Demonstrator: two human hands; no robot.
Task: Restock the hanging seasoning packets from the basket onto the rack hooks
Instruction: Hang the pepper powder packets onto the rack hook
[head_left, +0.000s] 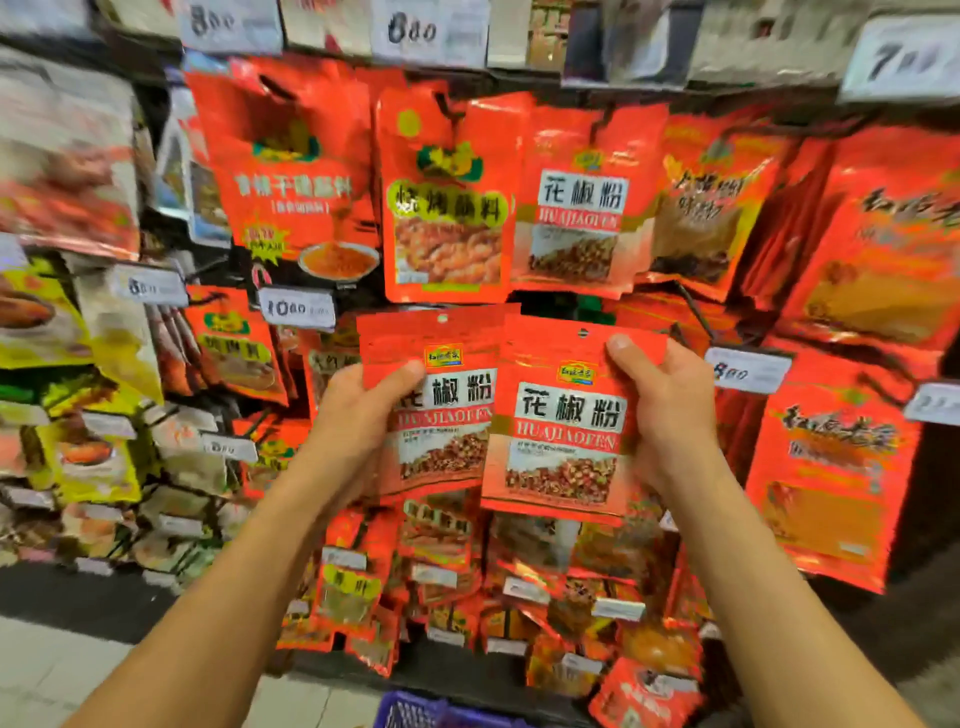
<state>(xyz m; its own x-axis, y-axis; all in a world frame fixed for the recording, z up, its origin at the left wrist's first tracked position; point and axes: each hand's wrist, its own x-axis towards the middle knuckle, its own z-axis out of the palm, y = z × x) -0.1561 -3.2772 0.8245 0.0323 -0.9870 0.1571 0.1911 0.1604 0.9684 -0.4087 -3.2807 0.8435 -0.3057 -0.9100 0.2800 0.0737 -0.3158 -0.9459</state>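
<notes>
Left hand and right hand, fingers curled, thumbs pinching two huajiao packets; punched holes best aligned before threading onto hook above matching hung packet.

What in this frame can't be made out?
- Basket, head view: cut off by the bottom edge; contents unseen.
- Left packet: right side overlapped by the right packet.
- Rack hooks: hidden behind the hanging packets.
- Price tags: motion-blurred, mostly unreadable.
</notes>
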